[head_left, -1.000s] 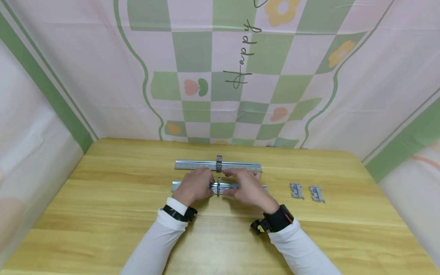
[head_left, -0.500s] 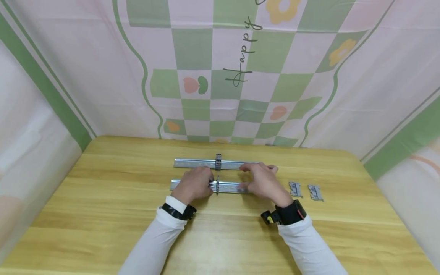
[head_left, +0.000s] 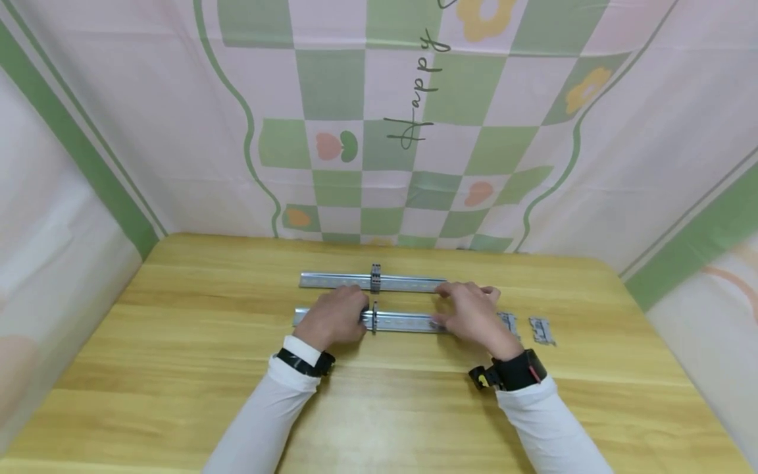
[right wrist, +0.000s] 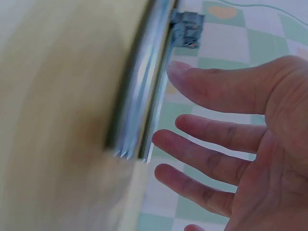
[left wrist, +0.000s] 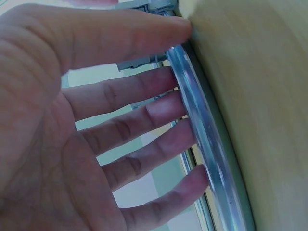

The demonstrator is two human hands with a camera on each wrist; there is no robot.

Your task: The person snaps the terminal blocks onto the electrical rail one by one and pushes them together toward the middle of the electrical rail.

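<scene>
Two metal DIN rails lie parallel across the table. My left hand (head_left: 334, 318) holds the near DIN rail (head_left: 405, 321), thumb at its near edge and fingers along the far side; the left wrist view shows these fingertips against the rail (left wrist: 211, 144). A thin grey terminal block (head_left: 374, 318) stands on this rail just right of that hand. My right hand (head_left: 472, 313) is over the rail's right end, fingers spread and nothing in them. Just beyond it lie two flat grey terminal blocks (head_left: 541, 330), the nearer block (head_left: 508, 321) partly covered by the hand.
Behind, the far DIN rail (head_left: 337, 280) carries a small stack of terminal blocks (head_left: 376, 278) near its middle. The wooden table (head_left: 177, 368) ends at a patterned cloth (head_left: 331, 85) hanging at the back and sides.
My right hand has moved away from the middle of the near rail, rightward to its right end and the loose terminal blocks. The left hand keeps its place on the rail.
</scene>
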